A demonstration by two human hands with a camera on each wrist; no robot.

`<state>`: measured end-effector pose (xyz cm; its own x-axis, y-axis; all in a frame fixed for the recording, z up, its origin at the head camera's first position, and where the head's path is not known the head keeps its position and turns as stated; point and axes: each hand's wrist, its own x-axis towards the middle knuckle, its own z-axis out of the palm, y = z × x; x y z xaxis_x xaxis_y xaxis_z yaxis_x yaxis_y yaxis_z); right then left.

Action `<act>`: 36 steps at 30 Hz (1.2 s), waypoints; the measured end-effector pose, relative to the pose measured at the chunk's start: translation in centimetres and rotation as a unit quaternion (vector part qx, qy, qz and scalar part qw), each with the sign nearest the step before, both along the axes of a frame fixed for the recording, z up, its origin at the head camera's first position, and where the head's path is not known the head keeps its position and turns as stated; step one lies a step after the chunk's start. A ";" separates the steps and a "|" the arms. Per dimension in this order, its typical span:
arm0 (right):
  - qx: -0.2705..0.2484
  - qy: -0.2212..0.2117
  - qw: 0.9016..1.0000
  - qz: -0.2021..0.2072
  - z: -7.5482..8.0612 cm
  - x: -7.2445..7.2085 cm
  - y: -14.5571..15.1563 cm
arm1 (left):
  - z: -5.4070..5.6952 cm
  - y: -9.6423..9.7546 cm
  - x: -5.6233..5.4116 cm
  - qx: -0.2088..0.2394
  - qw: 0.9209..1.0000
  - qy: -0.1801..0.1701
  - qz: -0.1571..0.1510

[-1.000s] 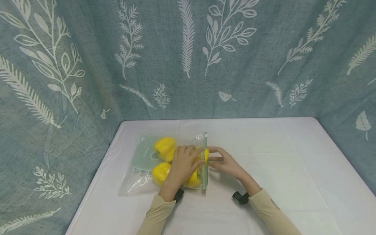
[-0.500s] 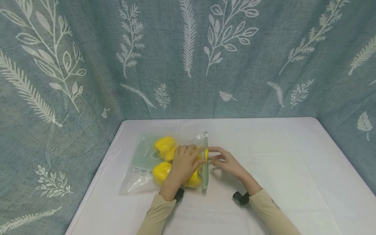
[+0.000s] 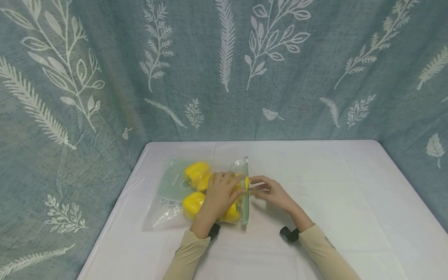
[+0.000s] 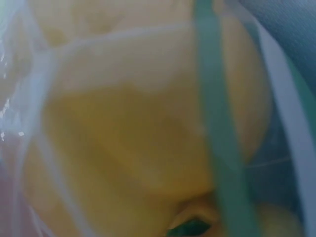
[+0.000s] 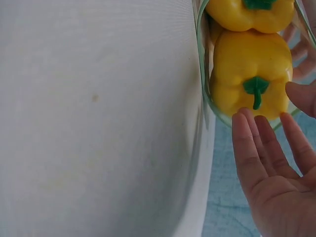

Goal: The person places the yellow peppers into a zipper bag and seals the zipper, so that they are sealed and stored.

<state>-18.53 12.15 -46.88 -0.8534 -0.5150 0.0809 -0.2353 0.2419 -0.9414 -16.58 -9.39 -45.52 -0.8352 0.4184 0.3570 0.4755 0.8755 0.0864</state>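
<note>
A clear zip bag [image 3: 168, 217] with a green print lies on the table and holds several yellow bell peppers [image 3: 197, 173]. Its green-edged mouth [image 3: 246, 212] faces right. My left hand [image 3: 220, 194] lies over the bag near the mouth, thumb at the rim, fingers bent over the peppers, holding it. At the mouth, my right hand [image 3: 274, 192] reaches its extended, parted fingers to the lower edge of a pepper [image 5: 252, 64] with a green stem [image 5: 256, 89]. The left wrist view is blurred: a pepper [image 4: 133, 143] fills it behind plastic and a green strip [image 4: 215, 98].
A white cloth covers the table [image 3: 332, 202], whose far edge runs below a blue-green leaf-patterned curtain [image 3: 210, 70]. Black wrist cameras sit under both wrists, one [image 3: 289, 234] near the right sleeve [image 3: 325, 249].
My right hand has drawn back very slightly to the right at the bag's mouth. My left hand, the bag and the peppers keep their places; the head view has shifted a little.
</note>
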 end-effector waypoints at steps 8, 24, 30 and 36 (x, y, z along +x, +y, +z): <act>0.014 0.000 1.000 0.009 -1.9 -1.1 0.4 | 0.1 0.0 0.0 -0.002 1.000 -0.011 0.001; 0.035 0.005 0.998 0.051 -1.5 -1.1 -0.1 | -0.2 0.1 -0.2 0.002 1.000 0.009 -0.005; 0.039 0.013 0.998 0.057 -1.8 -1.2 -0.3 | -0.3 0.2 -0.2 0.008 1.000 0.023 -0.011; 0.042 0.009 0.997 0.062 -1.7 -1.1 -0.4 | -0.3 0.2 -0.2 0.010 1.000 0.017 -0.012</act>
